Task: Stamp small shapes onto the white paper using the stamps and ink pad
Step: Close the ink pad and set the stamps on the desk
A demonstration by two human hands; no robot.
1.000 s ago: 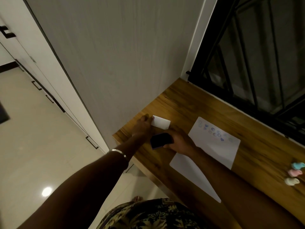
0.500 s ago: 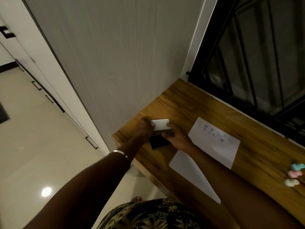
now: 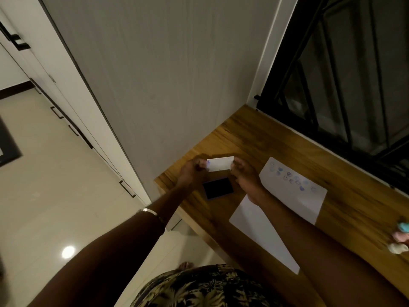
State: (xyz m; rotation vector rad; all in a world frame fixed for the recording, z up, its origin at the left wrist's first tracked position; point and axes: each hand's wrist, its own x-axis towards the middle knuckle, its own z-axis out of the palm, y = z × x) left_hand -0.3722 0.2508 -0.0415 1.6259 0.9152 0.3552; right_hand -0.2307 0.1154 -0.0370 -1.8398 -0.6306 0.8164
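Both hands, left hand (image 3: 192, 171) and right hand (image 3: 244, 173), now pinch the ends of a small white lid (image 3: 219, 163), lifted just above the open dark ink pad (image 3: 218, 188) the right hand was holding a second ago. The pad lies on the wooden bench (image 3: 254, 138) just left of the white paper (image 3: 287, 196), already stamped; the pastel stamps (image 3: 400, 238) sit well apart at right, so capping or re-inking looks likely.

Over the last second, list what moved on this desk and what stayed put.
The right hand let go of the dark ink pad, now lying bare on the wooden desk, and moved up to pinch the right end of the white lid. The left hand now pinches its other end, so both hold it. The white paper and three pastel stamps stayed put.
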